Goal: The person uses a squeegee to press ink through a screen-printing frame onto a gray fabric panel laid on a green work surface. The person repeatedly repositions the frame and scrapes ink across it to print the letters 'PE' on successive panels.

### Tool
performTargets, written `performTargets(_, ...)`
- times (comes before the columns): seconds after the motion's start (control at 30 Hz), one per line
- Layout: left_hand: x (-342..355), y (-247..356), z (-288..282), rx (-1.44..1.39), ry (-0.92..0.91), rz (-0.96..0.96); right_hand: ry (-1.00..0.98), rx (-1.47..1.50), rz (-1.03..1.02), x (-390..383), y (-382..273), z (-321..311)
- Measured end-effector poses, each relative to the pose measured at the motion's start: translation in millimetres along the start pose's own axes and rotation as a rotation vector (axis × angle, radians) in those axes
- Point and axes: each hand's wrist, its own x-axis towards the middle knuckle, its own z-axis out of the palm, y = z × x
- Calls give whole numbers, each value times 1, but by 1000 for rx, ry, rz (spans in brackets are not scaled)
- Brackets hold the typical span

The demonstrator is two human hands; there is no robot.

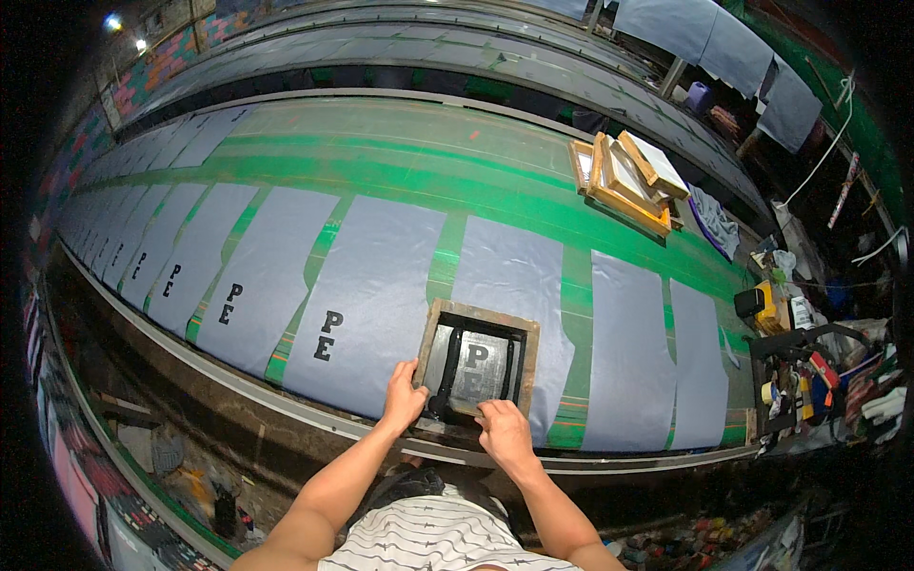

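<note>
A wooden-rimmed printing screen point(528, 366) lies on a grey-blue fabric panel point(509, 252) on the long green table. Black ink coats its inner edges, and dark lettering shows through the mesh. My left hand point(405, 398) is closed on the screen's left rim near its front corner. At the near side of the screen my right hand point(505, 433) is closed, its fingers pinching a short grey-brown bar point(465, 407) that looks like a squeegee; the fingers partly cover it. Just left lies another panel point(376, 257) with black printed letters.
Several printed panels run off along the green table point(381, 143) to the left. Two plain panels point(628, 352) lie to the right. Wooden frames point(628, 186) are stacked at the far right, near a grey cloth point(714, 219). Tools and containers crowd a black crate point(776, 400) at the right end.
</note>
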Motion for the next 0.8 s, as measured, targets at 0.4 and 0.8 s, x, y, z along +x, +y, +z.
performTargets(0.4, 1, -11, 8, -16, 1, 2, -40, 4, -64, 0, -21, 17)
performTargets(0.8, 3, -4, 4, 16, 5, -16, 199, -135, -87, 17, 7, 41)
